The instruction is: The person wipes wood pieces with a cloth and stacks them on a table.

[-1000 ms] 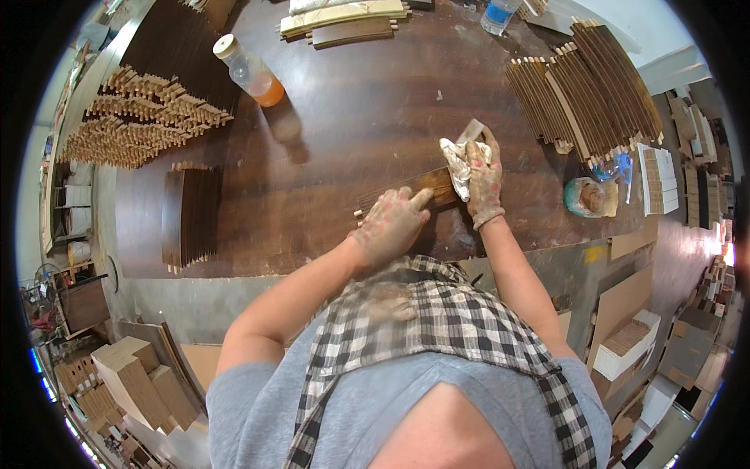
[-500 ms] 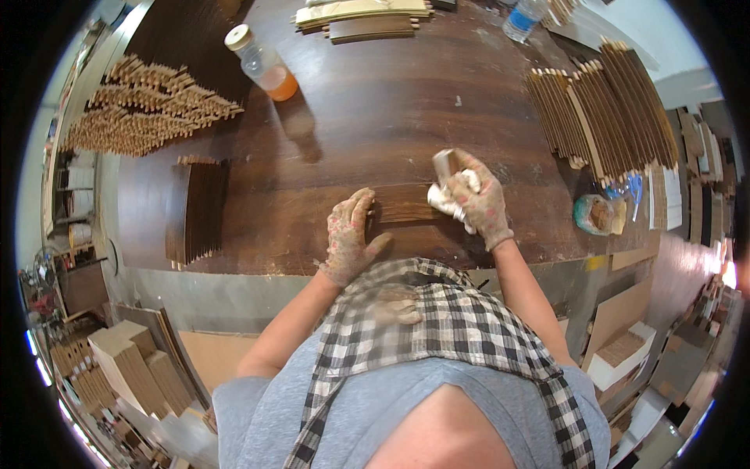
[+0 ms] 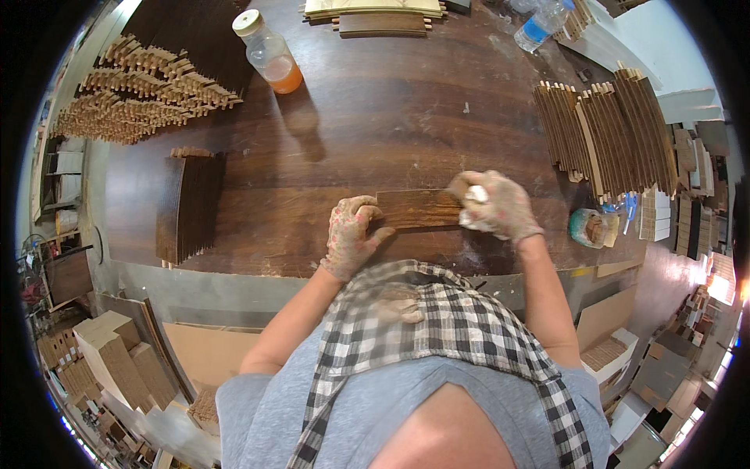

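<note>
A flat dark-brown wooden slat (image 3: 418, 209) lies crosswise on the table before me. My left hand (image 3: 349, 237), in a stained, spotted work glove, grips its left end, with bent fingers at the far corner and the thumb by the near edge. At the other end my gloved right hand (image 3: 504, 207) is closed round a crumpled white cloth (image 3: 475, 195), held against the slat. The right fingertips are a little blurred, and whatever else they hold is hidden.
Stacked slats with pale pegs stand on the left (image 3: 191, 207) and right (image 3: 609, 137) of the brown table (image 3: 391, 109). A jar of orange liquid (image 3: 269, 59), a water bottle (image 3: 539, 30) and a small tub (image 3: 591, 228) are also on it. A large peg-ended pile (image 3: 141, 94) lies far left.
My right hand has come down and right with the cloth; the pale block-like piece that showed in its fingers is no longer visible. My left fingers have bent in at the slat's end.
</note>
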A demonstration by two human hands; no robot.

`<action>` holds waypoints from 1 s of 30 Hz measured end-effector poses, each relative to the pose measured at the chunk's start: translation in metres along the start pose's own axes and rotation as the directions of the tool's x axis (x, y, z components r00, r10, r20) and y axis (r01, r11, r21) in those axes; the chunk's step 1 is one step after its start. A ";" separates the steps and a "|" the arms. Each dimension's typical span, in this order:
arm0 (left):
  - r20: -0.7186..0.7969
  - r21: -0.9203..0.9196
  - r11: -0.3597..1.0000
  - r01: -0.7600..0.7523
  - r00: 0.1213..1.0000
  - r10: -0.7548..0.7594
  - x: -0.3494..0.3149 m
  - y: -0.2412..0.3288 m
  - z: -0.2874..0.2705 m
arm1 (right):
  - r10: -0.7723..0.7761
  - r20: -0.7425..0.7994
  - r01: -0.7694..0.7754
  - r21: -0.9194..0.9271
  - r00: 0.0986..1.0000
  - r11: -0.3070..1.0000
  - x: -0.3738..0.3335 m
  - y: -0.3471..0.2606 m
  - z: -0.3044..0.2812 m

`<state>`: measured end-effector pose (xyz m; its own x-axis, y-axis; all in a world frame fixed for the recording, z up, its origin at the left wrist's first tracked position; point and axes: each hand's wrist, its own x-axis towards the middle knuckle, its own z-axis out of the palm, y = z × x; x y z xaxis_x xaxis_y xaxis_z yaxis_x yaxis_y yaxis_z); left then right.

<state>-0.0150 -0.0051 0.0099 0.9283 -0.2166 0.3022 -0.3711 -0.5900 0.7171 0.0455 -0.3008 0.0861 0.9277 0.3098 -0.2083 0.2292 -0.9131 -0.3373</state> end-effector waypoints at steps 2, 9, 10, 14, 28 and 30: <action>0.010 -0.023 1.000 -0.019 1.000 0.019 0.003 -0.002 0.001 | 0.127 -0.087 -0.140 -0.166 0.988 0.976 -0.014 0.045 -0.004; 0.055 -0.005 0.999 -0.032 0.998 0.032 0.005 0.004 0.002 | -0.056 -0.634 0.184 0.138 0.771 0.973 0.012 -0.034 0.033; 0.079 0.011 0.999 -0.037 0.996 0.036 0.007 0.008 0.003 | -0.074 -0.654 0.259 0.191 0.753 0.947 0.024 -0.049 0.072; 0.052 0.000 0.999 -0.046 0.998 0.046 0.004 0.005 0.007 | -0.153 -0.705 0.165 -0.052 0.692 0.985 0.024 -0.043 0.118; 0.094 -0.017 0.994 -0.105 0.990 0.106 0.006 0.002 0.005 | -0.061 -0.716 0.111 0.023 0.696 0.994 0.013 -0.009 0.114; 0.136 0.000 1.000 -0.009 0.991 0.009 0.005 0.001 0.005 | 0.079 -0.742 0.028 0.130 0.665 0.991 0.006 0.030 0.093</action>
<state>-0.0103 -0.0108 0.0094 0.9195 -0.3255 0.2205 -0.3795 -0.5882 0.7141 0.0308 -0.3015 -0.0109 0.8542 -0.0625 0.5162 0.2146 -0.8619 -0.4594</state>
